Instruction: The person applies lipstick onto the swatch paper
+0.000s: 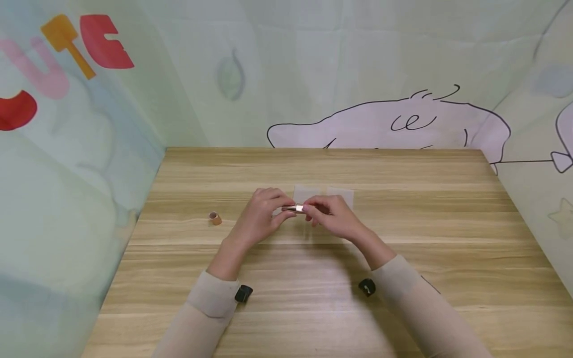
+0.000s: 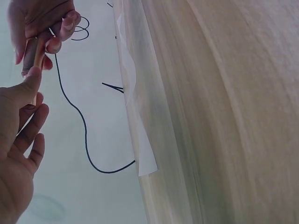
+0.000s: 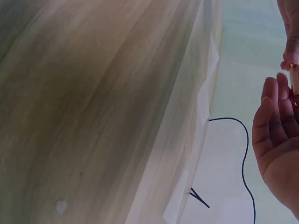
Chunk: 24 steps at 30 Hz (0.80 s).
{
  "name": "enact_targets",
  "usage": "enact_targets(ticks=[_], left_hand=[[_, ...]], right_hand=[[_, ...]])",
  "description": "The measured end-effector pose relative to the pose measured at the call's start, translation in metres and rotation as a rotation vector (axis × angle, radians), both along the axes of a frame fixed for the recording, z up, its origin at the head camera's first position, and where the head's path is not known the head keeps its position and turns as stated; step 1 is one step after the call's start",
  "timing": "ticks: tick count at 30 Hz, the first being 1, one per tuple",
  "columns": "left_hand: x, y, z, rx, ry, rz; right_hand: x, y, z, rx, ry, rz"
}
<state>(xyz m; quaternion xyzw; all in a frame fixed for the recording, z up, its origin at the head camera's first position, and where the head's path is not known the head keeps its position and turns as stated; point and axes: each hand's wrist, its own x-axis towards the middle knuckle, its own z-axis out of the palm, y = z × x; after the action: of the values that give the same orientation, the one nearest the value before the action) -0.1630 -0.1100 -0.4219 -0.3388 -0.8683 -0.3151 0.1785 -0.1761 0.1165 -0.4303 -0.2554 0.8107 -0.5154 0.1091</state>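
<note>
Both hands meet above the middle of the table around a small, shiny rose-gold tube that looks like a lipstick (image 1: 299, 209). My left hand (image 1: 257, 214) pinches its left end between thumb and fingers. At the other end, the right hand (image 1: 335, 216) grips it with thumb and forefinger. The left wrist view shows the tube (image 2: 31, 57) between the two hands, partly covered by fingers. Only a sliver of the tube (image 3: 295, 83) appears at the right wrist view's edge. Left of the hands, a short, hollow copper-coloured cap (image 1: 215, 218) rests on the wood.
Two pale, thin sheets (image 1: 341, 192) lie on the wood-grain table (image 1: 313, 169) just behind the hands. A printed cloth (image 1: 201, 74) hangs along the table's back and sides. Each cuff has a small black device (image 1: 243, 293) beside it.
</note>
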Motion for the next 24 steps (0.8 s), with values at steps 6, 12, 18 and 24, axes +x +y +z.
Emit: enact_targets(ticks=[6,12,18,24], left_hand=[[0.0005,0.0002,-0.0009,0.009,-0.005,0.003],[0.0014,0.0008,-0.0006,0.015,-0.021,0.006],[0.0020,0.0006,0.0014,0.019,-0.030,0.017],[0.0023,0.0007,0.0009,0.032,-0.025,0.003]], right_hand=[[0.0021,-0.0009,0.0006,-0.005,0.067,-0.038],[0.0031,-0.0013,0.0017,-0.003,0.039,-0.024],[0.0006,0.0003,-0.0035,-0.035,0.122,-0.023],[0.0002,0.0007,-0.0044,-0.028,0.182,-0.014]])
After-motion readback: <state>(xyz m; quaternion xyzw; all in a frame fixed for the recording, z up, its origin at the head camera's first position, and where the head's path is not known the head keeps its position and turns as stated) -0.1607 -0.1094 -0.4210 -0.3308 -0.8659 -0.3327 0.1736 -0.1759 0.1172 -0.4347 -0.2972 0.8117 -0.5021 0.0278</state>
